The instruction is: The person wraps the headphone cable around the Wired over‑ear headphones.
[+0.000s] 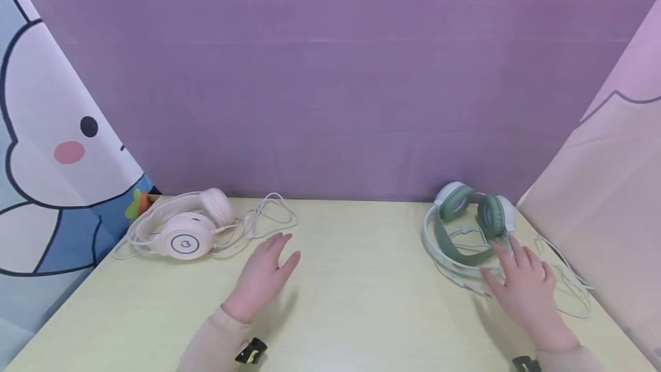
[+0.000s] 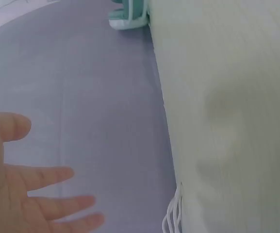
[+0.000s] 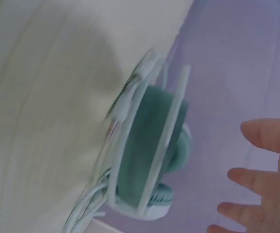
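Observation:
White over-ear headphones (image 1: 185, 240) with a round logo on the near cup lie at the table's left, their white cable (image 1: 268, 224) loosely bunched beside them. My left hand (image 1: 262, 278) hovers to the right of them with fingers spread, holding nothing. Green and white headphones (image 1: 459, 248) lie at the right, ear cups toward the back and headband toward me. Above their near right side is my right hand (image 1: 528, 287), fingers apart and nothing gripped. In the right wrist view, the green headband (image 3: 144, 145) stands a little way off from the fingertips (image 3: 237, 174).
A pale wooden table (image 1: 361, 303) spans the front. Behind it rises a purple cloth backdrop (image 1: 351, 85), with a cartoon-printed cloth (image 1: 62, 102) on the left and a pale one (image 1: 609, 188) on the right. The green headphones' pale cable (image 1: 573, 286) trails near the right edge.

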Tool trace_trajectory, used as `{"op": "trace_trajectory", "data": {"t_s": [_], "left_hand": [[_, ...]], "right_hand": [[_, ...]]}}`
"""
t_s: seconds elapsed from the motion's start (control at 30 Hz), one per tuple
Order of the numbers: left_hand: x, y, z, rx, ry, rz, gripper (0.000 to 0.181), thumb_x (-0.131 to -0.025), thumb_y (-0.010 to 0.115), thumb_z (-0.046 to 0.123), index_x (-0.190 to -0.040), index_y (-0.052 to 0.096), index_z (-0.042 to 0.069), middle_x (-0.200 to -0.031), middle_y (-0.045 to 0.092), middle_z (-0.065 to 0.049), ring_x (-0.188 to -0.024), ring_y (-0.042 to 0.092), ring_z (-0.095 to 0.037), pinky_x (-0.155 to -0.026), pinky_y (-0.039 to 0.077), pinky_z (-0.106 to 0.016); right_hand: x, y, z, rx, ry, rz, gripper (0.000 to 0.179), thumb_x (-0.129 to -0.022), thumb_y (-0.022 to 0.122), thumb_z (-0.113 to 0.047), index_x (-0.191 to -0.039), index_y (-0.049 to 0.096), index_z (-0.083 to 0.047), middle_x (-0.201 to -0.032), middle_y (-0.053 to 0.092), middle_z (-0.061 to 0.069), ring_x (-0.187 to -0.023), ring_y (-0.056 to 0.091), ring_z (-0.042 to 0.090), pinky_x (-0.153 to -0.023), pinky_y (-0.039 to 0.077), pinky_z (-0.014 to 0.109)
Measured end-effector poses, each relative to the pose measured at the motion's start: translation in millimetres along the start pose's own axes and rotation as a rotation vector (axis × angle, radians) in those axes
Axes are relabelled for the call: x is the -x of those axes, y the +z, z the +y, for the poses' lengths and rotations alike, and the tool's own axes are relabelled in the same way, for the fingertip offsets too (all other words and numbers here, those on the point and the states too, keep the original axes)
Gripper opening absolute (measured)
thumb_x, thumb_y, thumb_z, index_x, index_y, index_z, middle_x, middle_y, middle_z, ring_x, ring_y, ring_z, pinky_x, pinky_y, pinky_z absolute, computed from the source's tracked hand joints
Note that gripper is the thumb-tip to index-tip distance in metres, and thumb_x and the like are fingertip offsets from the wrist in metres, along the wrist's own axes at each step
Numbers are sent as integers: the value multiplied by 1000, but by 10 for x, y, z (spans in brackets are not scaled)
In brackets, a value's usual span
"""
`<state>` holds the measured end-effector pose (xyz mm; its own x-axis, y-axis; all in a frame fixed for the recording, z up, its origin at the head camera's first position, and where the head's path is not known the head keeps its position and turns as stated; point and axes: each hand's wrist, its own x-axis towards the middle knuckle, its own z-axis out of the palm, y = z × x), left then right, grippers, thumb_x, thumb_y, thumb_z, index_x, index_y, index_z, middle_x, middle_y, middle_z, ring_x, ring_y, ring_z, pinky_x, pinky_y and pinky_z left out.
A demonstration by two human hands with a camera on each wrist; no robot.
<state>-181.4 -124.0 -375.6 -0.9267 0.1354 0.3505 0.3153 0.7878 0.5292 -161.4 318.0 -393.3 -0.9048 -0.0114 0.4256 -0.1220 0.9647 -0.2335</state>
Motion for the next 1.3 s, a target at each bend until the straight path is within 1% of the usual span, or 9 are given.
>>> {"op": "trace_trajectory", "data": {"t_s": [0.17, 0.4, 0.57, 0.63, 0.77, 0.97, 1.03, 1.17, 1.3], "left_hand": [[20, 63, 52, 118, -17, -60, 41, -95, 55, 24, -126, 54, -3, -129, 56, -20, -123, 50, -37, -104, 38, -49], [60, 207, 80, 262, -68, -115, 37, -96, 53, 23, -124, 56, 0, -128, 57, -17, -118, 53, -36, -101, 40, -50], [53, 293, 110, 362, -80, -149, 34, -97, 52, 22, -122, 57, 0, -126, 58, -17, -115, 54, -35, -98, 41, -51], [55, 324, 118, 392, -77, -160, 33, -97, 51, 21, -121, 58, -1, -125, 59, -16, -114, 55, -34, -98, 42, -51], [67, 371, 114, 443, -95, -179, 31, -96, 51, 18, -119, 59, -1, -121, 61, -16, -110, 57, -32, -96, 44, -48], [54, 391, 73, 528, -173, -213, 31, -97, 49, 20, -118, 59, -1, -119, 62, -17, -110, 57, -31, -97, 43, -48], [26, 385, 52, 581, -213, -222, 32, -98, 48, 21, -117, 59, -2, -119, 62, -17, -111, 58, -31, -98, 43, -48], [-52, 374, -3, 743, -282, -238, 36, -99, 44, 23, -118, 55, -7, -121, 59, -22, -112, 57, -34, -100, 42, -49], [-127, 392, -62, 844, -313, -232, 38, -100, 40, 21, -118, 53, -10, -122, 57, -25, -114, 56, -37, -102, 40, -50]], "right_hand": [[-46, 27, 187, 23, -97, -30, 57, -78, 69, -17, -128, 44, -5, -136, 33, 31, -117, 32, 55, -88, 22, 74], [-141, 114, 407, 74, -220, -114, 74, -62, 80, -11, -126, 44, -6, -134, 37, 30, -116, 35, 50, -87, 25, 71], [-242, 204, 527, 120, -334, -108, 80, -48, 85, -4, -120, 51, -5, -129, 45, 25, -116, 37, 48, -86, 27, 68], [-282, 234, 552, 138, -380, -107, 79, -45, 84, -2, -118, 54, -4, -125, 50, 24, -116, 39, 46, -86, 28, 67], [-349, 273, 569, 180, -449, -113, 69, -44, 84, -1, -109, 60, -3, -111, 61, 20, -114, 43, 43, -87, 30, 66], [-429, 264, 618, 197, -502, -125, 53, -47, 83, -2, -96, 65, -6, -98, 66, 13, -106, 51, 39, -85, 33, 62], [-456, 256, 632, 207, -495, -146, 50, -49, 82, -4, -95, 64, -7, -98, 66, 13, -102, 53, 39, -82, 35, 60], [-525, 216, 616, 223, -456, -189, 47, -53, 83, -9, -95, 64, -7, -99, 65, 15, -96, 54, 37, -72, 37, 54], [-609, 163, 576, 216, -436, -212, 46, -52, 85, -12, -94, 66, -7, -98, 67, 14, -93, 52, 35, -63, 34, 46]]}}
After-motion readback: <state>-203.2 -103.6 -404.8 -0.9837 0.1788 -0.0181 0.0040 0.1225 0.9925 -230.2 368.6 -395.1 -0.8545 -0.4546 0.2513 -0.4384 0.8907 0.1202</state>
